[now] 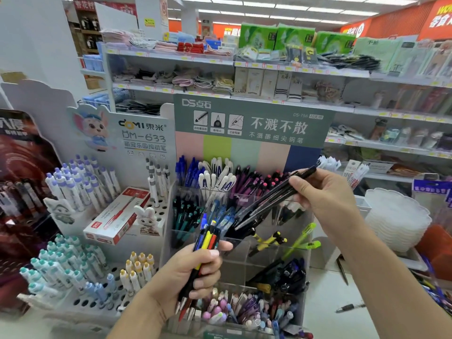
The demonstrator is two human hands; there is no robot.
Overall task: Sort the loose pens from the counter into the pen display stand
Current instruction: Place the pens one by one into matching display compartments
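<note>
Clear acrylic compartments make up the pen display stand [244, 255], stepped in rows below a grey-green header card: blue pens and white-capped pens at the back, purple and pink-tipped ones beside them, teal pens lower, yellow-and-black and lime pens in the middle cells, pastel pens in the front bin.

The right hand [325, 194] pinches a bundle of black pens [271, 199]; their long axis slants from upper right by the fingers down-left into the stand's middle row.

The left hand [193, 272] is curled round a fistful of mixed pens [203, 255], blue, yellow, red and black, held near upright with tips pointing down toward the front bin.

Loose black pens [349, 308] lie on the pale counter [325, 314] to the right. A white holed rack [97, 285] of capped pens stands at left, with shop shelves [269, 67] behind.
</note>
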